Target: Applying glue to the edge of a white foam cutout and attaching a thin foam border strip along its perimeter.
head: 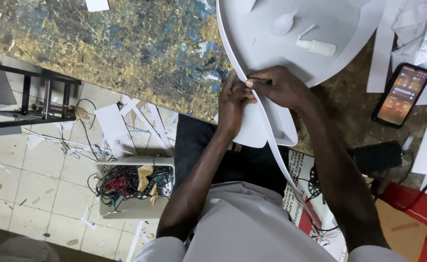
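A large white curved form (271, 48) made of sheet material lies on the paint-stained worktable (140, 48), reaching over the table's near edge. A long white strip (281, 160) runs along its rim and hangs down toward my lap. My left hand (233, 102) presses against the rim from the left side. My right hand (276, 87) pinches the strip onto the rim right beside it. Inside the form lie a small white bottle (316, 46) and a white cone-shaped piece (284, 23).
A smartphone (402, 94) with a lit screen lies on the table at right, among white paper strips (383, 43). On the tiled floor at left stand a white tub of tangled wires (133, 184) and a black metal frame (34, 92). White offcuts litter the floor.
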